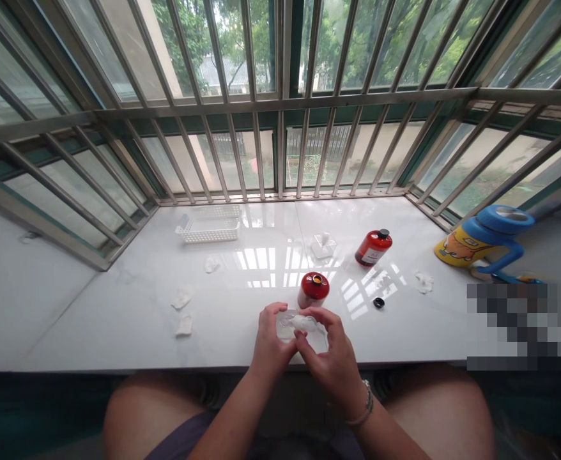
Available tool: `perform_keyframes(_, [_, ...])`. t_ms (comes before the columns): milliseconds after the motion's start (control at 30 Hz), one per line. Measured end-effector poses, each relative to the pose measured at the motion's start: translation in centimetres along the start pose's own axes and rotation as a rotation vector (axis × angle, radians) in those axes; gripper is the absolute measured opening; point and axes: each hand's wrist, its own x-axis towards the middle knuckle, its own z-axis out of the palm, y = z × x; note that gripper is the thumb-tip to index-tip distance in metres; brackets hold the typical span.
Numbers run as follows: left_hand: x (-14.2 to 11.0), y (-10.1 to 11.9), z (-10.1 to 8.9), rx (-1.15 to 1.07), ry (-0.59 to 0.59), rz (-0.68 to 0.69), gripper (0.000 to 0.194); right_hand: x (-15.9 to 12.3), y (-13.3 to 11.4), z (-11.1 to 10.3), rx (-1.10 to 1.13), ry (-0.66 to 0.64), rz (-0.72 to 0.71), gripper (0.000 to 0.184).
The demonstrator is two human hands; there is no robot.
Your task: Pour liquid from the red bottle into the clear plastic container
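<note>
Near the front edge of the white counter, my left hand [271, 342] curls around a small clear container [286, 322]. My right hand [332, 345] closes on a white crumpled wad [304, 323], which looks like tissue, at the container. Fingers cover part of both. Just beyond my hands stands a red bottle [313, 295] with its mouth uncapped. A black cap [379, 303] lies to its right. Farther back is a second red bottle [373, 249] with a black cap on. Left of that sits a clear square container [323, 247] with white material at its top.
A white perforated basket [208, 235] stands at the back left. Crumpled white pieces lie on the counter [242, 268], one of them a flat scrap [183, 326] at left. At right stand a yellow and blue jug [476, 239] and a pixelated patch. Metal window bars [280, 153] bound the back.
</note>
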Motion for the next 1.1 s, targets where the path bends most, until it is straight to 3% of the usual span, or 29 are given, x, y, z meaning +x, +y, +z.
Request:
perform_keyframes(567, [-0.1, -0.2, -0.2, -0.003, -0.033, -0.025, 0.060, -1.6, 2.0, -1.6, -0.087, -0.041, -0.007, 0.039])
perform_keyframes(867, [0.0, -0.3, -0.2, 0.015, -0.032, 0.023, 0.060, -1.4, 1.3, -2.3, -0.087, -0.071, -0.039, 0.030])
perform_keyframes(1000, [0.0, -0.2, -0.2, 0.027, -0.026, 0.044, 0.057, -0.5, 1.7, -4.0, -0.117, -0.017, -0.110, 0.027])
perform_keyframes(1100, [0.1, 0.0, -0.3, 0.037, -0.024, 0.047, 0.056, 0.7, 3.4, -6.8, -0.237, 0.108, -0.136, 0.022])
